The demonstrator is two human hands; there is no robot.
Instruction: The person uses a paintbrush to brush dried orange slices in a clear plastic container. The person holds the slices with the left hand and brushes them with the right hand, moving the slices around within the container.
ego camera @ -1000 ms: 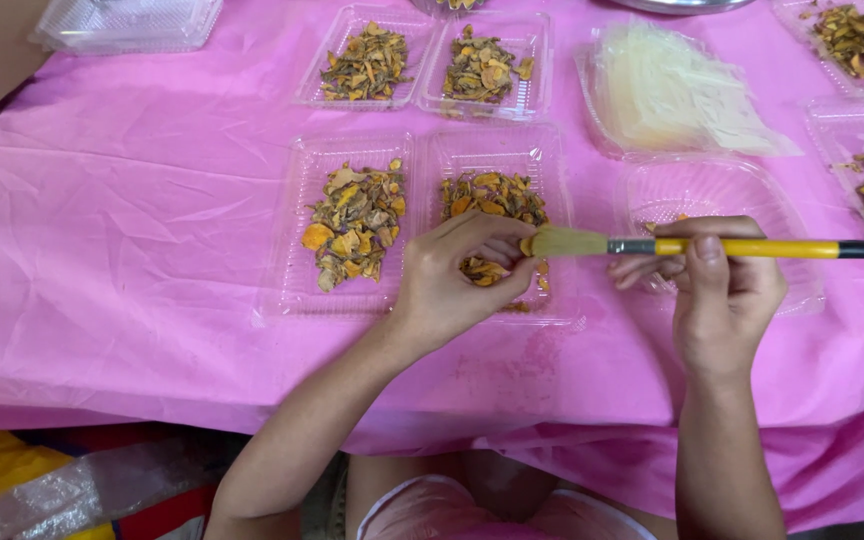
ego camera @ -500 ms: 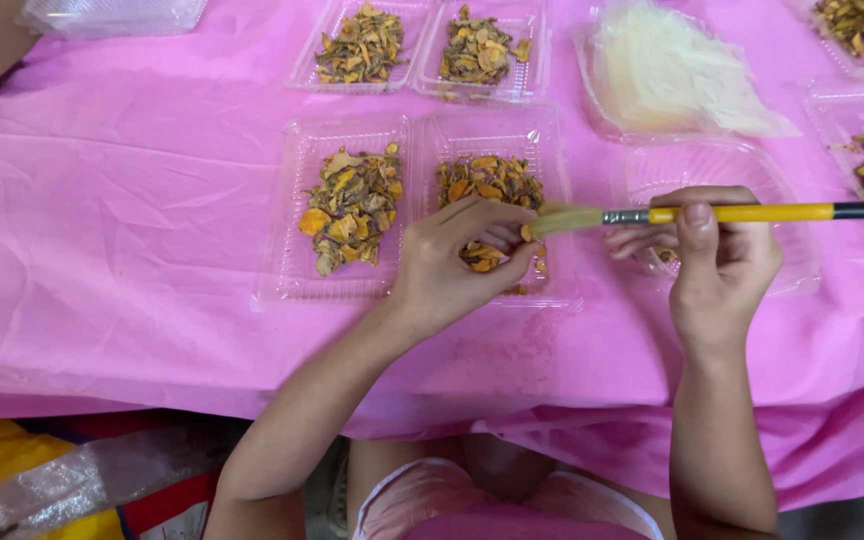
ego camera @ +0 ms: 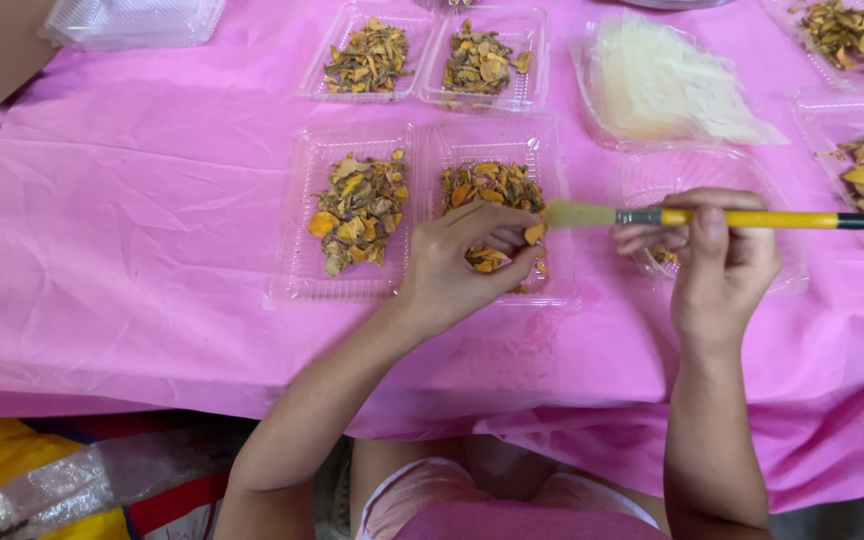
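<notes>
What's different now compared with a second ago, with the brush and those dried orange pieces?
Very little. The right hand keeps its grip on the yellow-handled brush, bristles level beside the left hand. That hand's fingers have curled in a bit more around an orange piece held over the right-hand tray. The trays and pink tablecloth stayed put.
</notes>
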